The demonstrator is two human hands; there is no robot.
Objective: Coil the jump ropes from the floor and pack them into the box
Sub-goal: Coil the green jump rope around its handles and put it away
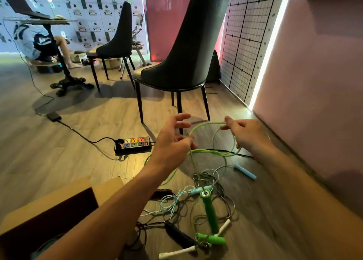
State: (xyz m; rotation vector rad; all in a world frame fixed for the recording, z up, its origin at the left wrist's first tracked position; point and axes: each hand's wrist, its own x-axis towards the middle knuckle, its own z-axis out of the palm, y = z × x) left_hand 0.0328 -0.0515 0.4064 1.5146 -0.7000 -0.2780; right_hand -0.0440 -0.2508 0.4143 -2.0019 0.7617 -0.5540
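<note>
Head view. Pinching the green jump rope (208, 152) in left hand (172, 142) and right hand (249, 136), both clamped on the cord, held apart with one loop formed between. Green handles (209, 212) down on the floor (78, 161) amid the tangle of other ropes (206, 179). Nothing seen packed in the box (49, 216), interior dark. Judged early: first coil barely begun, the rest untouched.
</note>
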